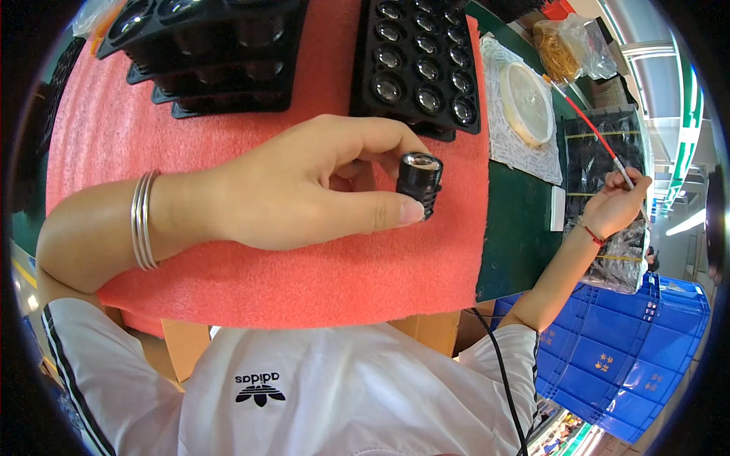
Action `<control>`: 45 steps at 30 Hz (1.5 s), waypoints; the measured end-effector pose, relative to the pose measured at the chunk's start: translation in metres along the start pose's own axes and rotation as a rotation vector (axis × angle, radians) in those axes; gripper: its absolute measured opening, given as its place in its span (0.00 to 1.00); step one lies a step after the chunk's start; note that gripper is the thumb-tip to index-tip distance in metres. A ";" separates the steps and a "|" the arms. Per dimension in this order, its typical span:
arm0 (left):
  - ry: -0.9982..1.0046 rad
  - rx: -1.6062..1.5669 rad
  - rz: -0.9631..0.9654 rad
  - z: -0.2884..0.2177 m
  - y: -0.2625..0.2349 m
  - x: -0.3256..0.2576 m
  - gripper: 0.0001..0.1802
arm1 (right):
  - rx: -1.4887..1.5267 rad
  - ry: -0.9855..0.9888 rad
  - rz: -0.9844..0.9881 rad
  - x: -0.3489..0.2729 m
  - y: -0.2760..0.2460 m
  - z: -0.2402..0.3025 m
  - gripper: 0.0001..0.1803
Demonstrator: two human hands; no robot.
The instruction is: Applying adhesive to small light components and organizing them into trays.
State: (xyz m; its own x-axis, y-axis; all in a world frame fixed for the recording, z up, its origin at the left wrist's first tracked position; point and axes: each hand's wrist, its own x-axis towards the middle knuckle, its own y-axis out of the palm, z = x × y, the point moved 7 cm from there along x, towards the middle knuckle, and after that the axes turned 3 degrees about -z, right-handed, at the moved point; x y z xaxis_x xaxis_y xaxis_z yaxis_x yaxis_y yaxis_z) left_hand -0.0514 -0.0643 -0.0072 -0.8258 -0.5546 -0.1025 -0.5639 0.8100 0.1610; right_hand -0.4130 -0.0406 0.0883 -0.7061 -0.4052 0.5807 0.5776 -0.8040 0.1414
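My left hand [304, 190] reaches in from the left, silver bangles on its wrist, and pinches a small black cylindrical lens part [418, 182] between thumb and fingers, glass end up. It hovers over a red foam mat [304, 281]. Just beyond it lies a black tray [418, 61] with several round lenses in its pockets. My right hand [616, 209] is held out to the far right, past the table's edge, gripping a thin red rod [589, 125] with a pale tip end by the fingers.
Stacked black trays [213, 53] sit at the mat's far left. On the green table [517, 235] lie a round white lid [526, 102] on a patterned cloth and a clear bag of rubber bands [566, 49]. Blue crates [631, 357] stand lower right.
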 end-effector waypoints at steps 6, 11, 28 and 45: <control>0.011 0.010 0.002 0.000 0.000 0.001 0.17 | -0.017 0.026 0.099 0.000 0.005 -0.006 0.19; -0.002 -0.012 -0.001 0.002 0.000 0.001 0.17 | -0.026 0.072 0.145 -0.005 0.012 -0.008 0.18; -0.007 -0.048 0.012 0.002 0.001 0.000 0.17 | 0.150 0.061 0.349 -0.013 0.023 0.000 0.19; -0.056 -0.030 -0.012 0.001 -0.001 -0.001 0.17 | 0.122 0.046 0.309 -0.013 0.024 -0.001 0.20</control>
State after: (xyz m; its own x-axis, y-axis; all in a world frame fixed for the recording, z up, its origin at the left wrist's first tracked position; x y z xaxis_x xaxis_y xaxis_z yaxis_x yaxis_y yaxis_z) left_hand -0.0495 -0.0646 -0.0084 -0.8186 -0.5518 -0.1591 -0.5739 0.7969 0.1890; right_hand -0.3898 -0.0550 0.0835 -0.5056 -0.6433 0.5749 0.8103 -0.5829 0.0605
